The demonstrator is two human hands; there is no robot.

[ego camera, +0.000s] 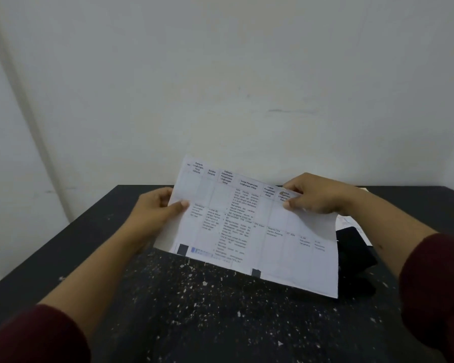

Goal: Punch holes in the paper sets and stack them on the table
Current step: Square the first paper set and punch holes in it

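paper set [249, 226] held up, hiding black hole punch [354, 255], papers [351, 221] behind

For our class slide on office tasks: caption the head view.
Both hands, left and right, hold a printed paper set above a speckled black table.

I count one paper set [247, 226], printed with a table, and my two hands on it: left hand [152, 216], right hand [317, 195]. One black hole punch [354, 247] shows behind it. A few more papers [351, 221] lie beyond, too hidden to number. One desk [89, 244].
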